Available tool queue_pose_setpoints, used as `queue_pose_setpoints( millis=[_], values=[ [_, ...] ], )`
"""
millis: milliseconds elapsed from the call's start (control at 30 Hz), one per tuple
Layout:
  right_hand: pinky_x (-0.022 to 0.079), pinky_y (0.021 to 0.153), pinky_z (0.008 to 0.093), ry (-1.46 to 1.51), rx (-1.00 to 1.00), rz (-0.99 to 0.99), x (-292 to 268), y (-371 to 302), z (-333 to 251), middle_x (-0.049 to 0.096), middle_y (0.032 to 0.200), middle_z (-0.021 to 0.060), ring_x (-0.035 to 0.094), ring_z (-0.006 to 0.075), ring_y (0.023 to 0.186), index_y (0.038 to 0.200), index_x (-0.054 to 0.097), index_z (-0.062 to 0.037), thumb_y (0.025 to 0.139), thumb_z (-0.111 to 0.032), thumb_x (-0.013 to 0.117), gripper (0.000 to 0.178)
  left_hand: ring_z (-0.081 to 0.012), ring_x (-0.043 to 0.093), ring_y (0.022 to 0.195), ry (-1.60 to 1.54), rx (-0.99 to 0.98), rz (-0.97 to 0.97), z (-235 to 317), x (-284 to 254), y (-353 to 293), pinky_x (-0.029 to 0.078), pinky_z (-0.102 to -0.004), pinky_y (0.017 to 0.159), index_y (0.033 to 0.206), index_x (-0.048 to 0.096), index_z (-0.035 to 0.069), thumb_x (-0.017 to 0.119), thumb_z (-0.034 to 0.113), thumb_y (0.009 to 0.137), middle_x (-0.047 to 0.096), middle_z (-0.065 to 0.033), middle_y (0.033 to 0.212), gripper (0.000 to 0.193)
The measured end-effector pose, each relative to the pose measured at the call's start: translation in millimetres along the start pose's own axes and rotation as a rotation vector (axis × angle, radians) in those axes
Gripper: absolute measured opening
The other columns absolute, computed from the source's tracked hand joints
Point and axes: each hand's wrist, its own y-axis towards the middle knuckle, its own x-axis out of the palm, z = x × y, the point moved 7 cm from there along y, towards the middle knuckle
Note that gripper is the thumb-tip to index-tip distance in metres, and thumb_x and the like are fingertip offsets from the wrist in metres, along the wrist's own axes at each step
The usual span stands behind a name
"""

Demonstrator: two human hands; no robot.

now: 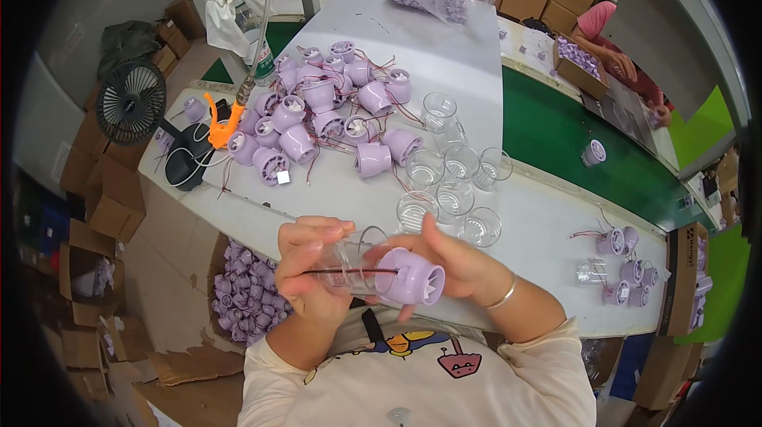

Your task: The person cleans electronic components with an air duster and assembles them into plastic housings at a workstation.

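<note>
hands (308, 280) hold clear cup (346, 255) and purple housing (407, 277)

1. We hold a clear, see-through cup (341, 255) sideways in our left hand (305, 268), its round rim facing right.
2. In our right hand (464, 267) we have a rounded lilac plastic base (403, 278), tipped sideways beside the rim, its open end facing right.
3. We see its thin dark wires (349, 271) stretching left along the cup.

Purple cup (406, 278) partly hides right hand (462, 270)
</note>
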Motion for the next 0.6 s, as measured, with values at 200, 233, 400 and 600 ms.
queue_pose_setpoints(
  millis=[200, 233, 400, 600],
  values=[
    [0.052, 0.086, 0.0413, -0.291, -0.199, 0.058, 9, -2, -9, 0.056, 0.119, 0.0175, 0.06, 0.0306, 0.109, 0.114, 0.048, -0.001, 0.088, -0.025, 0.065, 0.04, -0.0247, 0.055, 0.087, 0.002, -0.015, 0.022, 5, -14, -3, 0.05, -0.0387, 0.08, 0.13, 0.051, 0.015, 0.021, 0.051, 0.101, 0.054, -0.011, 0.1, 0.054],
    [0.05, 0.088, 0.0345, -0.493, -0.326, 0.111, 13, -9, -23, 0.055, 0.119, 0.0147, 0.06, 0.0243, 0.108, 0.111, 0.046, -0.0018, 0.086, -0.01, 0.069, 0.035, -0.0241, 0.055, 0.087, 0.073, -0.02, 0.027, 3, -17, -4, 0.05, -0.0382, 0.08, 0.13, 0.051, 0.014, 0.021, 0.052, 0.101, 0.055, -0.0107, 0.099, 0.057],
    [0.042, 0.08, 0.0321, -1.086, -0.988, 0.275, 43, -39, -56, 0.046, 0.107, 0.0123, 0.045, 0.0179, 0.09, 0.115, 0.042, -0.0015, 0.071, -0.014, 0.08, 0.059, -0.0208, 0.055, 0.085, 0.001, -0.254, 0.074, -11, -7, -21, 0.047, -0.0375, 0.08, 0.134, 0.047, 0.006, 0.019, 0.065, 0.095, 0.058, -0.0113, 0.094, 0.076],
    [0.038, 0.094, 0.0374, -1.351, -1.005, 0.212, 44, -35, -46, 0.044, 0.12, 0.0185, 0.044, 0.0276, 0.11, 0.136, 0.039, 0.0059, 0.085, -0.049, 0.065, 0.079, -0.0171, 0.051, 0.086, -0.097, -0.373, -0.009, -11, 22, -23, 0.042, -0.0306, 0.08, 0.134, 0.035, -0.006, 0.014, 0.082, 0.082, 0.055, -0.0111, 0.095, 0.104]
  ],
)
